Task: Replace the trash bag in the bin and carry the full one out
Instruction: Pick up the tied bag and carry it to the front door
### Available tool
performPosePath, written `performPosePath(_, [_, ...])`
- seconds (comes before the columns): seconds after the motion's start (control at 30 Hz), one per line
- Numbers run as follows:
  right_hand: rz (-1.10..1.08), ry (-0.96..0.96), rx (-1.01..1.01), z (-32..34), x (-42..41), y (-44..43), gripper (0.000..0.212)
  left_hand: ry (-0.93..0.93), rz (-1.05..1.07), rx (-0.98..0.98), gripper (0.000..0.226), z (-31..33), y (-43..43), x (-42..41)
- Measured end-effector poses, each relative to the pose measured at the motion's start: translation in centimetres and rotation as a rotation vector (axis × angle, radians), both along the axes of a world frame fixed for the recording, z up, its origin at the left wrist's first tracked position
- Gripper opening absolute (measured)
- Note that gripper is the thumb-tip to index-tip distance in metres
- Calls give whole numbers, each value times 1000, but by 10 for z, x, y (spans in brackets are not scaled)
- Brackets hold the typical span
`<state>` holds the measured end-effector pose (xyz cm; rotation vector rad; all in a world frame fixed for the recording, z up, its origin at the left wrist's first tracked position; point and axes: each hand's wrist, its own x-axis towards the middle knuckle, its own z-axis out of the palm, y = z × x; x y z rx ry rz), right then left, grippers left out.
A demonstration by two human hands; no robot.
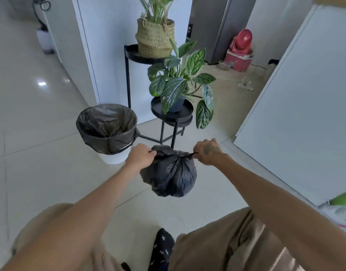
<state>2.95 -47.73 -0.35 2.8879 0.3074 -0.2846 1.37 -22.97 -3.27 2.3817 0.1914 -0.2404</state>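
A full black trash bag rests on the tiled floor in front of me, its top gathered into a knot. My left hand grips one tie end at the bag's left. On the right, my right hand grips the other end, and both ends are pulled outward. A small white bin stands to the left beyond the bag, lined with a fresh dark bag folded over its rim.
A black two-tier plant stand with a leafy plant and a woven basket pot stands just behind the bag. A white cabinet is to the right; a red appliance sits far back. My knees are below.
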Motion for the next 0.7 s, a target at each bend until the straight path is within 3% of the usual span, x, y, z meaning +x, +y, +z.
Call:
performPosePath(0.3, [-238, -127, 244, 84, -41, -66, 30, -158, -94, -107, 46, 76, -67, -16])
performPosePath(0.53, [-358, -148, 417, 63, -33, -131, 29, -159, -216, -112, 44, 72, -142, 22])
performPosePath(0.7, [-425, -114, 522, 37, -18, -179, 30, -112, -331, 5, 45, 55, -195, 54])
